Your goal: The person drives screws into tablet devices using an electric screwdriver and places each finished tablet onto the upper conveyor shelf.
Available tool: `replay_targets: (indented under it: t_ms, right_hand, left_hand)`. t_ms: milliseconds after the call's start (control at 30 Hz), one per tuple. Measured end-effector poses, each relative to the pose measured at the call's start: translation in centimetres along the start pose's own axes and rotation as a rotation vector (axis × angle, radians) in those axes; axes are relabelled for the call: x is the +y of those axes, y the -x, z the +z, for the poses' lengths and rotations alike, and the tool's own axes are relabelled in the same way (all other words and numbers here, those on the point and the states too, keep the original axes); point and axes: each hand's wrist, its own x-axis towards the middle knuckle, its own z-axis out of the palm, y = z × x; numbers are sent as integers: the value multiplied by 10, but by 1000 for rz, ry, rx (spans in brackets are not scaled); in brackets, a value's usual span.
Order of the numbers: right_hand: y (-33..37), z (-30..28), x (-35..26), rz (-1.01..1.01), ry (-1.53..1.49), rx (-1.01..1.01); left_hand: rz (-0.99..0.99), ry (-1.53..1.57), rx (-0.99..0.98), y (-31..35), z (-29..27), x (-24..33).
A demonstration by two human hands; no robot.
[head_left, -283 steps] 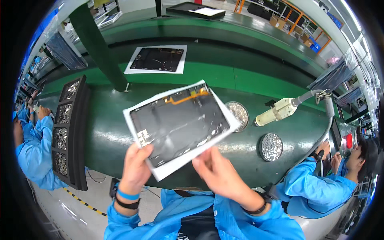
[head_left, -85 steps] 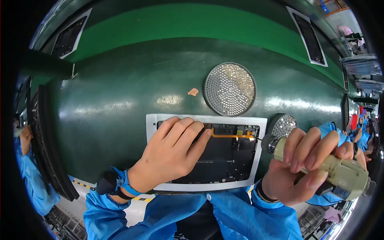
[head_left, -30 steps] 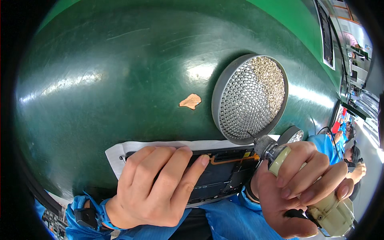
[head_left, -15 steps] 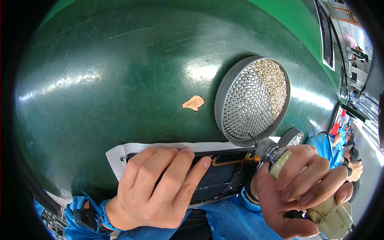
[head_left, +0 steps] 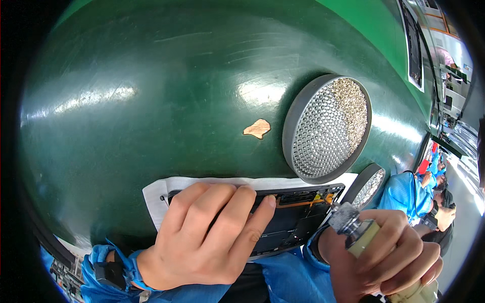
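The panel (head_left: 290,227) is laid on white paper (head_left: 155,202) on the green table (head_left: 126,141), perhaps so that scratches are avoided. Its left part is covered by the left hand (head_left: 202,245), arched palm-down with bent fingers, as if the panel were being steadied; whether anything is pinched by the hidden fingertips cannot be told. The driver (head_left: 348,222) is wrapped by the right hand (head_left: 379,257) and held aslant, so that its tip is pointed at the panel's far right corner, near the orange cable (head_left: 298,203); contact cannot be made out. Beyond the panel's right part a large dish (head_left: 318,146) of metal bits (head_left: 351,108) is set, with a small dish (head_left: 359,186) off the panel's far right corner, presumably for easy reach.
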Motion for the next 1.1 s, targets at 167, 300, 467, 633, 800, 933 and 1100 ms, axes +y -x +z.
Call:
replay_targets:
  t_ms: [167,300,467,633,800,933,1100]
  right_hand:
    - [14,19,11,0,-51,62]
    - [19,25,15,7,-51,66]
    - [22,29,18,3,-41,49]
    - [23,32,21,-3,-47,34]
    - [22,30,24,3,-59,-6]
    - [22,30,24,16,-31,-35]
    - [20,41,23,11,39,-65]
  left_hand:
    - [-25,7,-5,5,3,1]
    - [-60,9,-5,6,3,3]
    - [-47,44,43,7,5,1]
    - [-75,48,84,7,7,3]
    - [-83,66,92,7,5,3]
    - [-81,75,88,7,6,1]
    - [-99,51,105,9,5,2]
